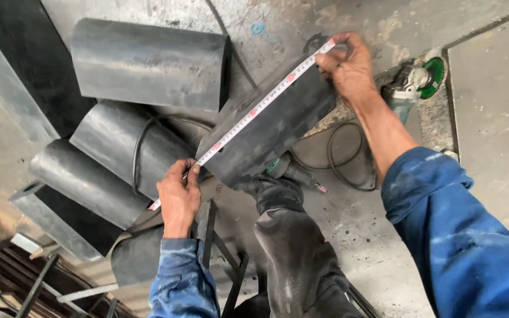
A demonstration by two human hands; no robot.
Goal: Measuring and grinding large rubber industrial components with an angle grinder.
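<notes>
A dark, curved metal plate (272,126) rests tilted over my knee. Along its upper edge runs a white measuring tape (254,112), pulled tight from lower left to upper right. My left hand (178,197) pinches the tape at the plate's lower left corner. The tape's far end is pressed on the plate's upper right corner by my right hand (349,65). Both my sleeves are blue. My dark trouser leg (296,247) sits under the plate.
Three more curved dark plates (148,62) lie stacked at the left, with a black cable (142,141) over them. An angle grinder with a green disc (419,79) lies on the concrete floor at the right. Metal frame bars (207,229) stand beside my leg.
</notes>
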